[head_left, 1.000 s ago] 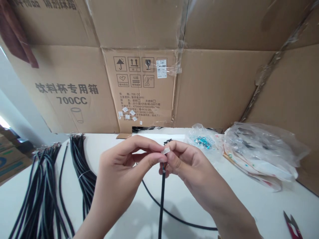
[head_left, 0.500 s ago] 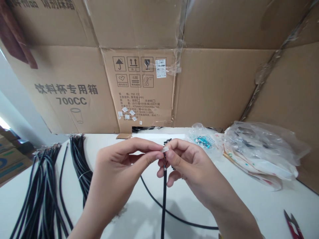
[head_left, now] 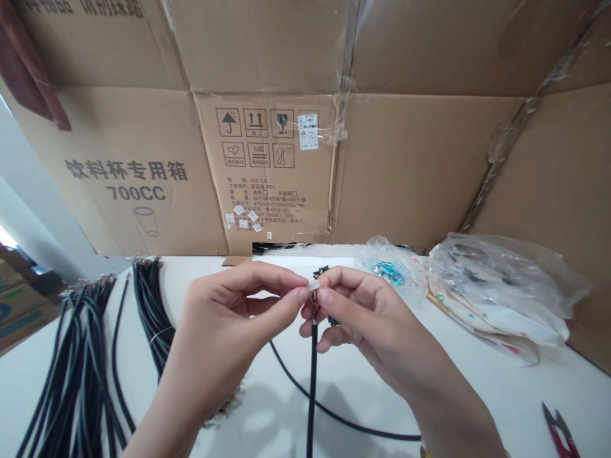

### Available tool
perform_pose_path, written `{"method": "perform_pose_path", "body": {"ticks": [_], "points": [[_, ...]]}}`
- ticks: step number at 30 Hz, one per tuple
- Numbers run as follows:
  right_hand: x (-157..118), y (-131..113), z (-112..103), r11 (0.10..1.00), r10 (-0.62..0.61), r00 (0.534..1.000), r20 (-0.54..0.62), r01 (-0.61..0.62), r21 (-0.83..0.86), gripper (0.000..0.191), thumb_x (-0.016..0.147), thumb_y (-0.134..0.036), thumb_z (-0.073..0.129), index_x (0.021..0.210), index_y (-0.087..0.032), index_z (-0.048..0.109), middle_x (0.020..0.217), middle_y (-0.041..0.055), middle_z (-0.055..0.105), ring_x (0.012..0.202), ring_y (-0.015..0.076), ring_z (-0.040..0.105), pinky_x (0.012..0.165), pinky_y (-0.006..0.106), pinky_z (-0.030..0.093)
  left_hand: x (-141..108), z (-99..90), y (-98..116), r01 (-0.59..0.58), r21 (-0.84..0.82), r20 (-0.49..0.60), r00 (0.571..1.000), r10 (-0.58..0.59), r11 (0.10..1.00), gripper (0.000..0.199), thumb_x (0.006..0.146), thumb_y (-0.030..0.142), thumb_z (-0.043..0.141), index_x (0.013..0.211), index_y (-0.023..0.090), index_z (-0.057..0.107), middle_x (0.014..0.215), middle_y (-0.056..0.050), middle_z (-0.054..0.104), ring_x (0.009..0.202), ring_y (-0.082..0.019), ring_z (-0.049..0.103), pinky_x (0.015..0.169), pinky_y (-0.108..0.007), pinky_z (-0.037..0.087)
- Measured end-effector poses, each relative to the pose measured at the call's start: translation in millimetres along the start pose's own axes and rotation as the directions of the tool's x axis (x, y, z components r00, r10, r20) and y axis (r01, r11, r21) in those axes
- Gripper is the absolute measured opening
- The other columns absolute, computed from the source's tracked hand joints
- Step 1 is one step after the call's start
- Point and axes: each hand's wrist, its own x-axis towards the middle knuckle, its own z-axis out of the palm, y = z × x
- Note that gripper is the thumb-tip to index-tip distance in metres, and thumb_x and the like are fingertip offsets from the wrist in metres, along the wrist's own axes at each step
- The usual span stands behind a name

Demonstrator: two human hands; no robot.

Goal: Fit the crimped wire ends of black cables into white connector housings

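A small white connector [head_left: 313, 285] is pinched between the fingertips of both hands, near the middle of the view. My left hand [head_left: 248, 318] grips its left side with thumb and index finger. On the other side, my right hand [head_left: 363, 312] holds it and the thin coloured wires below, its lower fingers curled behind. Those wires come out of the end of a black cable [head_left: 312, 381], which hangs down towards the front edge of the view. How far the wires enter the connector is too small to tell.
Bundles of black cables [head_left: 86, 369] lie on the white table at the left. Behind stand cardboard sheets [head_left: 420, 172]. At the back right are a bag of small blue parts [head_left: 389, 270] and crumpled clear plastic [head_left: 496, 273]. Red-handled snips [head_left: 559, 432] lie front right.
Both hands keep their pinch and have shifted very slightly. The cable's upper end has moved a little to the left, and more of the coloured wires shows below the connector.
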Motion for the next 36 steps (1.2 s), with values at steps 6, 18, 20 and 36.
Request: {"method": "perform_pose_path", "body": {"ticks": [6, 18, 20, 36], "points": [[2, 1, 1, 0.999, -0.005, 0.999, -0.042, 0.003, -0.034, 0.019, 0.083, -0.029, 0.077, 0.081, -0.014, 0.066, 0.077, -0.0016, 0.065, 0.07, 0.0056, 0.066, 0.059, 0.01, 0.056, 0, 0.4, -2, -0.018, -0.009, -0.002, 1.0, 0.018, 1.0, 0.022, 0.072, 0.008, 0.073, 0.066, 0.028, 0.078, 0.062, 0.005, 0.071, 0.049, -0.009, 0.063, 0.05, -0.013, 0.055], [-1, 2, 6, 0.951, -0.162, 0.984, -0.067, 0.138, -0.278, 0.016, 0.093, -0.021, 0.06, 0.079, -0.014, 0.059, 0.069, -0.0044, 0.058, 0.065, 0.0011, 0.056, 0.063, 0.005, 0.047, 3, -4.5, -5, -0.087, 0.141, -0.039, 0.995, 0.094, 0.986, 0.017, 0.068, 0.012, 0.077, 0.064, 0.029, 0.079, 0.066, 0.004, 0.075, 0.057, -0.009, 0.068, 0.055, -0.008, 0.054], [-1, 2, 7, 0.946, -0.183, 0.981, -0.064, 0.157, -0.285, 0.015, 0.094, -0.021, 0.059, 0.079, -0.015, 0.058, 0.07, -0.0046, 0.057, 0.067, 0.0014, 0.055, 0.065, 0.006, 0.047, 1, -4.5, -5, -0.111, 0.18, -0.062, 0.99, 0.124, 0.977, 0.017, 0.068, 0.013, 0.077, 0.064, 0.03, 0.079, 0.067, 0.005, 0.075, 0.059, -0.009, 0.069, 0.057, -0.006, 0.053], [-2, 3, 9, 0.92, -0.256, 0.964, -0.075, 0.22, -0.325, 0.014, 0.095, -0.022, 0.059, 0.082, -0.017, 0.057, 0.072, -0.005, 0.053, 0.066, 0.0021, 0.049, 0.061, 0.006, 0.042, -8, 1.5, -6, -0.165, 0.27, -0.118, 0.972, 0.203, 0.948, 0.023, 0.07, 0.01, 0.074, 0.069, 0.032, 0.079, 0.067, 0.008, 0.074, 0.059, -0.01, 0.067, 0.058, -0.013, 0.059]]}}
